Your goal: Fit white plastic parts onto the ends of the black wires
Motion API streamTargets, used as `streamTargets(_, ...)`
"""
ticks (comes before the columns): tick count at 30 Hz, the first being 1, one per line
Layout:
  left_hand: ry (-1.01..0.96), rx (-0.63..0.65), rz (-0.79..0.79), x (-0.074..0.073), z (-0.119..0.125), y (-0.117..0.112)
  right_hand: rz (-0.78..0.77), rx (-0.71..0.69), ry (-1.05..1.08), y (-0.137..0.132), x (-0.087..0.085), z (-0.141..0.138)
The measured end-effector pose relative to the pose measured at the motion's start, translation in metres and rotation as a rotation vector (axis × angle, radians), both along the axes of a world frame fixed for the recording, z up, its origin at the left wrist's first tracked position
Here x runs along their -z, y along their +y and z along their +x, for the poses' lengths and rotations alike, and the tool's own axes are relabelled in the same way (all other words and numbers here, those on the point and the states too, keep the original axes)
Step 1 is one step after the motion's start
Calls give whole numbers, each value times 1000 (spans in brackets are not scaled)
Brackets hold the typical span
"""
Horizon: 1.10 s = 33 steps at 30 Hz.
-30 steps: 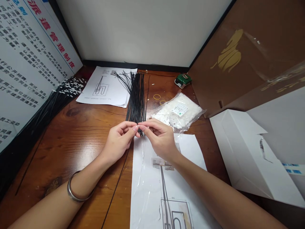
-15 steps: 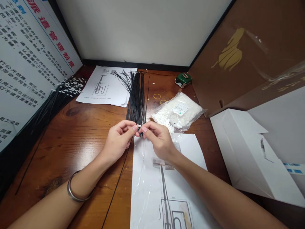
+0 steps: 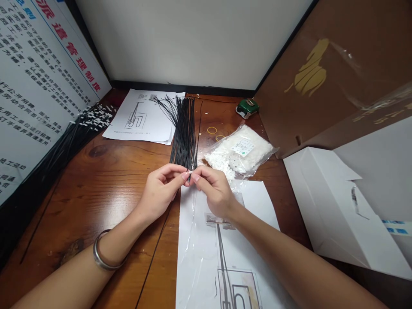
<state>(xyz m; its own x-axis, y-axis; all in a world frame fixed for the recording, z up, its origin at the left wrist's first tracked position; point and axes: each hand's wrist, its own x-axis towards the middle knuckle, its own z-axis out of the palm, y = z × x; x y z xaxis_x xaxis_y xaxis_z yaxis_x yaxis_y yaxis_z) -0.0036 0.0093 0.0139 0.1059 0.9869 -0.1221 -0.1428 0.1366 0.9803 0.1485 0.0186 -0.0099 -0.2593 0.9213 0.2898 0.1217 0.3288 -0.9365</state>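
My left hand (image 3: 161, 191) and my right hand (image 3: 213, 189) meet fingertip to fingertip just in front of a bundle of thin black wires (image 3: 184, 131) lying on the wooden table (image 3: 106, 180). Both hands pinch something small between them; a black wire runs from my left hand toward me across the table. What the right fingertips hold is too small to name. A silver bangle sits on my left wrist. Below my hands lies a drawing sheet under clear plastic (image 3: 225, 240).
A clear bag of small white parts (image 3: 241, 150) lies right of the bundle. A second drawing sheet (image 3: 143, 116), yellow rubber bands (image 3: 211, 130) and a green object (image 3: 247, 107) lie at the back. More black wires with white ends (image 3: 74, 137) rest at left. A white box (image 3: 341, 206) stands right.
My right hand's fingers have curled slightly lower and closer to my left fingertips. Everything else has stayed where it was.
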Motion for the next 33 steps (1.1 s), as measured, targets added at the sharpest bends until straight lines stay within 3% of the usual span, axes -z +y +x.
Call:
streamTargets(20,-24,97,-5,-3,-1,-1,-93,-114,86,2,1,1)
streamTargets(33,-26,91,16,0,-2,-1,-146,-34,102,3,4,0)
